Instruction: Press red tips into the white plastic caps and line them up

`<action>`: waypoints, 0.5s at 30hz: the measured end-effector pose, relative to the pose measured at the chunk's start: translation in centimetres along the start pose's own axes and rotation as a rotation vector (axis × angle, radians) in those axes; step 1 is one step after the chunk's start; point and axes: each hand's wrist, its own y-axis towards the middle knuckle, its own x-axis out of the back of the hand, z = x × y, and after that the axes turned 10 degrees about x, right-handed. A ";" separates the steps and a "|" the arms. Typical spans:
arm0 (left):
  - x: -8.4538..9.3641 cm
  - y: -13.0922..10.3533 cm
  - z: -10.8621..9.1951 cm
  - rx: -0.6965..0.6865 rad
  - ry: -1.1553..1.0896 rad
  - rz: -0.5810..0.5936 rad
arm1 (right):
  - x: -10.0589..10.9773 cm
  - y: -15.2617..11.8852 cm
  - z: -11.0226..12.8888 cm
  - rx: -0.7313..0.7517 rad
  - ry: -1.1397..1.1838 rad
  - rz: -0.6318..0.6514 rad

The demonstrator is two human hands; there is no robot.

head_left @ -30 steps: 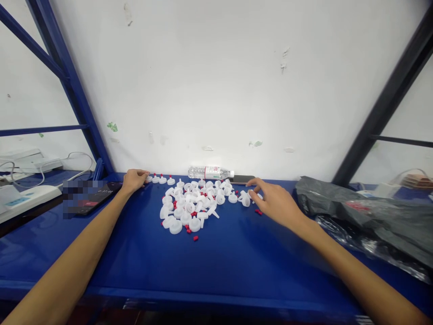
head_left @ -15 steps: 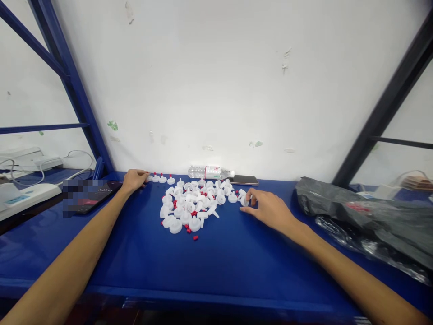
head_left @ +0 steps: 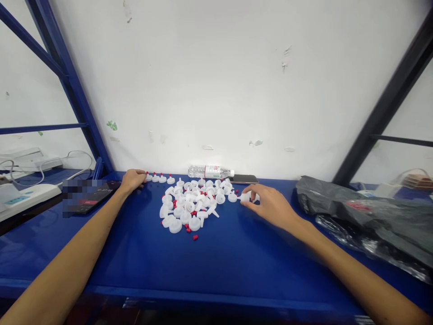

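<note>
My left hand is at the far left end of a row of white nozzle caps with red tips. Its fingers are slightly apart beside the leftmost capped nozzle, which stands upright. Three more, among them the rightmost one, stand to its right along the wall. My right hand pinches a white nozzle cap between thumb and fingers, its spout pointing left. Between my hands lies a heap of white nozzle caps, tumbled in all directions, with small red tips among and in front of them.
A clear water bottle lies against the wall, with a dark phone beside it. Another phone and a white power strip are at left. A grey plastic bag covers the right side of the blue table.
My left hand has drawn slightly left, uncovering the red tip of the leftmost nozzle cap. My right hand has closed on a white nozzle cap and turned it.
</note>
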 end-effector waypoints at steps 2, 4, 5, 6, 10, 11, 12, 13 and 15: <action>0.9 -1.1 -0.9 -0.034 0.009 -0.110 | 0.6 0.1 0.0 0.004 -0.003 -0.077; 1.9 -2.4 -2.4 -0.100 0.003 -0.229 | 1.0 0.1 -0.1 -0.019 0.002 -0.155; 2.5 -3.2 -3.3 -0.148 -0.005 -0.264 | 1.1 0.1 -0.1 -0.033 0.009 -0.180; 3.2 -4.0 -4.4 -0.205 -0.014 -0.276 | 1.2 0.1 -0.1 -0.044 0.018 -0.192; 5.4 -8.8 -9.0 -0.453 -0.048 -0.098 | 1.0 -0.1 0.3 -0.045 0.027 -0.176; 5.9 -10.4 -10.0 -0.500 -0.043 -0.036 | 0.9 -0.1 0.5 -0.041 0.023 -0.170; 6.3 -12.2 -11.0 -0.548 -0.030 0.061 | 0.8 -0.1 0.6 -0.038 0.019 -0.164; 6.5 -14.1 -11.7 -0.608 0.018 0.257 | 0.7 -0.1 0.7 -0.035 0.017 -0.158; 6.6 -17.9 -12.7 -0.686 0.142 0.648 | 0.5 -0.2 0.9 -0.031 0.016 -0.150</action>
